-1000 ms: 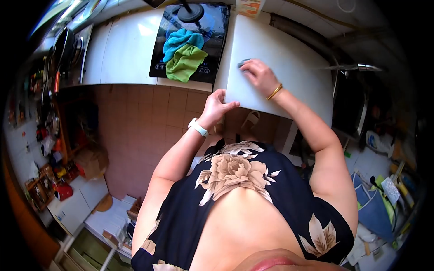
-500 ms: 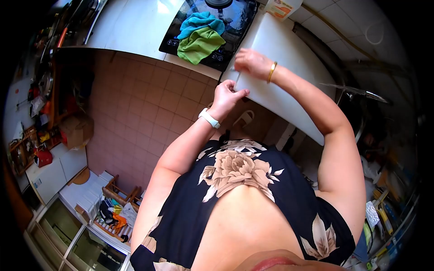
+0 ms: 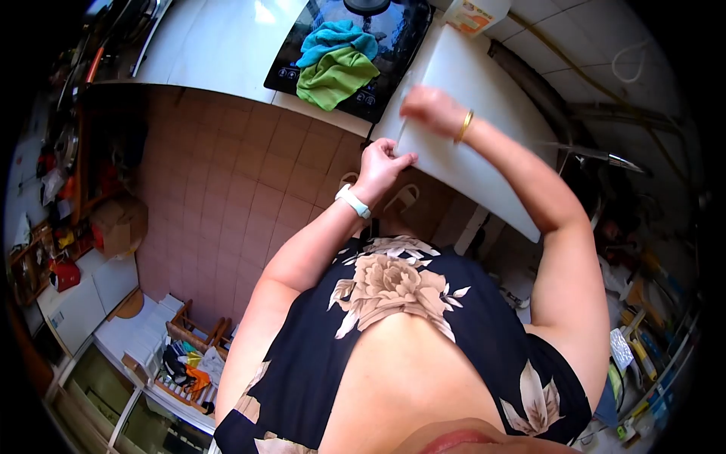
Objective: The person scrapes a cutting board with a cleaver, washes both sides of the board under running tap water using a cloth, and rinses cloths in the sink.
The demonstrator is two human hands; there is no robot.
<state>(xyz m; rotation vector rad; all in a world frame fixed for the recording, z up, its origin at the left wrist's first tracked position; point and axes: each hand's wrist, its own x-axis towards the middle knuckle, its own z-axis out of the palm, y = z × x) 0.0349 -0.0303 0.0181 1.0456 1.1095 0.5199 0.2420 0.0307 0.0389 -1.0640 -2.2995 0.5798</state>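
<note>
Two bare hands work at a white board (image 3: 491, 94), which lies toward 1 and 2 o'clock from the middle of the view. The left hand (image 3: 380, 168), with a white watch (image 3: 353, 200) at its wrist, is narrow: thumb and fingers draw close on the board's near left corner and hold it there. The right hand (image 3: 435, 112), wearing a gold bangle (image 3: 465, 125), is between 1 and 2 o'clock from the left one, curled near the board's left edge. It is blurred, so I cannot tell how tightly its fingers are drawn in, whether they hold anything, or whether they touch the surface.

At 12 o'clock a black cooktop (image 3: 403, 57) sits just beside the board, with a white desk (image 3: 215, 45) stretching away toward 11. On the cooktop are a blue cloth (image 3: 335, 41) and a green cloth (image 3: 338, 78), touching, the green at the blue one's 6 o'clock. A container (image 3: 476, 15) with an orange label stands near the board's far end, at 1 o'clock. Toward 9 o'clock, a cardboard box (image 3: 119, 227) sits well apart from both hands.
</note>
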